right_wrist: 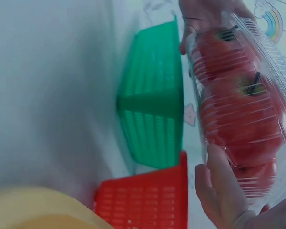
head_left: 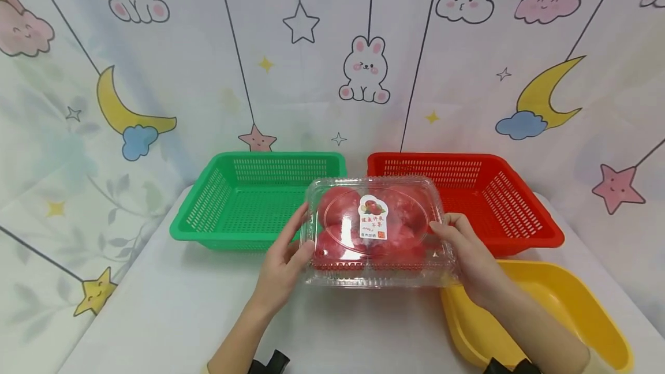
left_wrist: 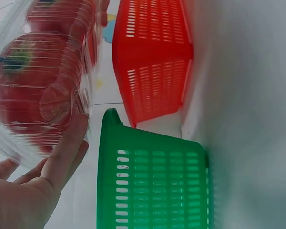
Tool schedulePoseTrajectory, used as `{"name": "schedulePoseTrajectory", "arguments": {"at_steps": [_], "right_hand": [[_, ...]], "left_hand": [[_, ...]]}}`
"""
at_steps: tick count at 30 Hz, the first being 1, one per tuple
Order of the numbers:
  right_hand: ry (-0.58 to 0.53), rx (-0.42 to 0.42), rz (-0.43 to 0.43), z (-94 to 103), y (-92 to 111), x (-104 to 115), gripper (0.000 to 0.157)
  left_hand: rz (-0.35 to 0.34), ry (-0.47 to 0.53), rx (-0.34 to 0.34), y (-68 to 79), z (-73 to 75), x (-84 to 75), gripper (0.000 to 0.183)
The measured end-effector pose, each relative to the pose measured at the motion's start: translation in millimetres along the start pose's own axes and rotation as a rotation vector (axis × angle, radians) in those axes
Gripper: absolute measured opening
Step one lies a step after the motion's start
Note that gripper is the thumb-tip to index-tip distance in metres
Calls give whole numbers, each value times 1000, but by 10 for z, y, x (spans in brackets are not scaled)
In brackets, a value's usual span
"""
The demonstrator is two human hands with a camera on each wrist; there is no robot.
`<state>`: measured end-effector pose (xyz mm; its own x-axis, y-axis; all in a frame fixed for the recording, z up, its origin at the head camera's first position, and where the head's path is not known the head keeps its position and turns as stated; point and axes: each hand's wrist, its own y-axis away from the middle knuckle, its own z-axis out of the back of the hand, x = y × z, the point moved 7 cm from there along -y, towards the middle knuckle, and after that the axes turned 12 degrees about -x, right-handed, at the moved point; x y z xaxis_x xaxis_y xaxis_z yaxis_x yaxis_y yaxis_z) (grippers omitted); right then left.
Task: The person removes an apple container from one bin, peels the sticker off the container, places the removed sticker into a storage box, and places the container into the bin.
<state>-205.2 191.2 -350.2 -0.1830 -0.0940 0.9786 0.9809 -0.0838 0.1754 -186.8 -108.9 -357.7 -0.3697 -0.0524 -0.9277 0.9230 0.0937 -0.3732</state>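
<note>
A clear plastic clamshell box [head_left: 381, 264] of red apples [head_left: 339, 212] is held up above the table, its labelled lid tilted toward me. On the lid is a white sticker [head_left: 373, 218] with a fruit picture and writing. My left hand [head_left: 280, 270] grips the box's left end, thumb at the near face and fingers reaching behind. At the opposite end my right hand [head_left: 470, 261] grips likewise, its thumb on the lid. Dark stems show on the apples [right_wrist: 243, 119] through the ribbed side in the right wrist view.
Behind the box stand a green slotted basket [head_left: 254, 241] on the left and a red one [head_left: 519, 241] on the right. A yellow tub [head_left: 582, 310] sits at the near right, partly under my right forearm. The white table [head_left: 171, 316] ends at a cartoon-print cloth [head_left: 322, 91].
</note>
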Motion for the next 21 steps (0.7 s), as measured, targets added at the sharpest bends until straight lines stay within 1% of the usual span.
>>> {"name": "schedulePoseTrajectory", "arguments": {"at_steps": [2, 7, 11, 14, 16, 18, 21], "right_hand": [[4, 21, 6, -52, 42, -27, 25], [4, 91, 28, -151, 140, -102, 24], [-3, 199, 47, -223, 222, -176, 25], [17, 280, 64, -260, 290, -239, 27], [36, 300, 68, -269, 325, -282, 29], [49, 313, 76, -283, 358, -319, 29], [48, 325, 72, -315, 407, -370, 25]], "left_hand": [[-11, 9, 6, 48, 56, -5, 62], [7, 20, 11, 181, 205, -21, 62], [32, 27, 17, 317, 321, -31, 63], [31, 39, 42, 411, 372, -39, 65], [28, 40, 61, 467, 392, -46, 66], [36, 61, 77, 526, 412, -58, 67], [63, 81, 91, 635, 463, -51, 70]]}}
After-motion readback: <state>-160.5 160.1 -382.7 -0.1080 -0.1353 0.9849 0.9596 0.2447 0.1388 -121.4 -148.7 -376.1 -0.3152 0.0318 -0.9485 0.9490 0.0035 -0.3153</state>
